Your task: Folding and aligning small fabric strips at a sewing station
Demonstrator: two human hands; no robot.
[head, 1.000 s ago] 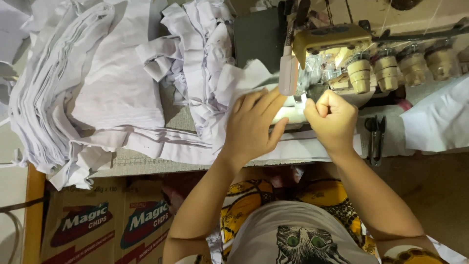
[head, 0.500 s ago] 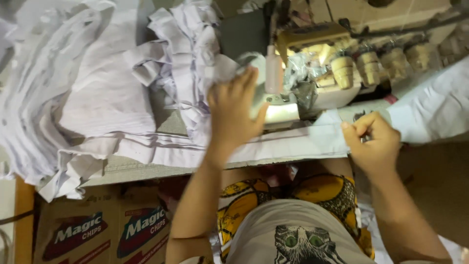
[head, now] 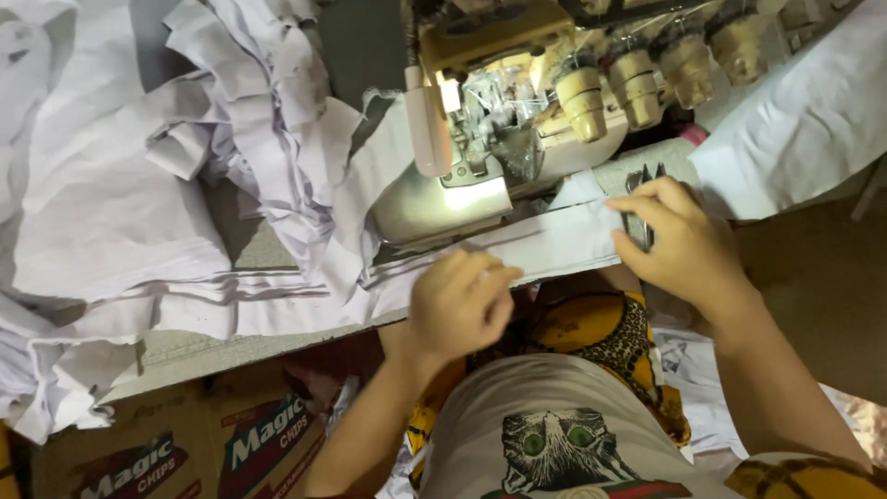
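step: white fabric strip [head: 517,249] being lined up at overlock machine [head: 480,139] | left hand [head: 459,300] pinching strip edge | right hand [head: 679,236] closed on small snips [head: 642,199] | next: probably a careful trim, strip kept flat

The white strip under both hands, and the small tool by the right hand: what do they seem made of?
White strip: soft woven or knit cloth, matte; it creases and drapes over the table edge. Small tool: probably dark metal snips, thin rigid blades, mostly hidden by the right hand. Left hand rests on the strip.

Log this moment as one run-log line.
left hand: on white fabric strip | right hand: at dark metal scissors | cream overlock sewing machine: behind
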